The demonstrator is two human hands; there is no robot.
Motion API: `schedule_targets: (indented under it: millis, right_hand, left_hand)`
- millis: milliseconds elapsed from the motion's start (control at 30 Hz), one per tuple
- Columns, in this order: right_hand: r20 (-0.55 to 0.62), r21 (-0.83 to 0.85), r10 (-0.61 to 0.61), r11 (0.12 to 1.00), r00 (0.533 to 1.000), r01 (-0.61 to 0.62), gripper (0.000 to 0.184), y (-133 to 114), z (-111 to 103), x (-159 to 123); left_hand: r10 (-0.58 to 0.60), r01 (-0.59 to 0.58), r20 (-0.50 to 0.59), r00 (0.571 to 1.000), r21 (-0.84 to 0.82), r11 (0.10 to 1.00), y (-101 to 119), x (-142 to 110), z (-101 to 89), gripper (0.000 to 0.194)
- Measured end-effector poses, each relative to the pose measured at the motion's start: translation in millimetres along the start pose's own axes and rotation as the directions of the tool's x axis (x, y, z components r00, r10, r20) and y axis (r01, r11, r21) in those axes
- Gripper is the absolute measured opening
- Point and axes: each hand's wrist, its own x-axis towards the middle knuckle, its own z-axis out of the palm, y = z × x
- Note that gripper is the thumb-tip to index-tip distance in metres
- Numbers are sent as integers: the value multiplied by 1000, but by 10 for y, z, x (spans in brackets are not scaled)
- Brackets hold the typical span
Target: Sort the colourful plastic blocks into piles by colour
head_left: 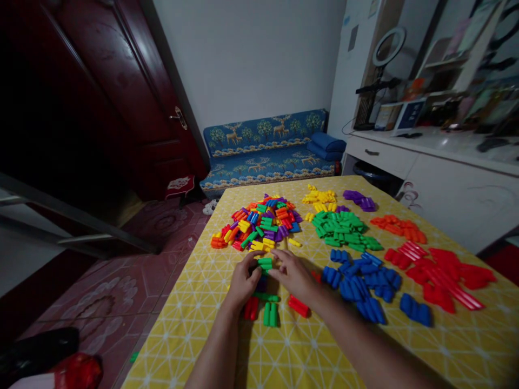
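A green plastic building block [265,264] with rounded, tube-like ridges is between my two hands, over the near middle of the table. My left hand [244,278] is curled, with thumb and fingers closed at the block's left side. At its right side, the bent fingers and thumb of my right hand [295,276] also close on it. A dark block under my hands is partly hidden. Just nearer to me lie a red block [251,308], an upright green block [270,314], a long green block [266,297] and another red block [299,306].
Beyond my hands is a mixed-colour heap [263,219]. Sorted piles of yellow [320,195], purple [360,200], green [340,228], orange [399,228], blue [360,281] and red blocks [438,273] lie rightward on the yellow tablecloth [194,335]. A blue sofa [263,146] stands behind.
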Motion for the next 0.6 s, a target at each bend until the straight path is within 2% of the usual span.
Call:
schedule_targets:
  millis: [133,267,333,400,500,600]
  right_hand:
    - [-31,19,-55,998,998,56,38,-100,194,-49]
    - [-91,40,-57,997,994,60,27,-73,116,-26]
    - [-172,69,-5,997,985,17,23,6,-31,15]
    - [-295,105,75,993,953,-46,22,139,-260,68]
    - [-495,79,161,987,854,-140,30,405,-695,145]
    - [-633,-37,135,978,762,-205,35,637,-1064,186]
  left_hand:
    - [18,-16,47,999,-39,999,18,-10,-10,44]
    - [17,-14,74,997,-33,999,-5,-8,0,48]
    - [6,-4,75,997,-32,999,-15,-9,9,47]
    - [-7,8,74,997,-9,1000,-25,-10,18,43]
    - [-6,1,67,998,80,997,-40,-7,24,37]
    - [-4,-8,68,998,169,986,-51,1,26,34]
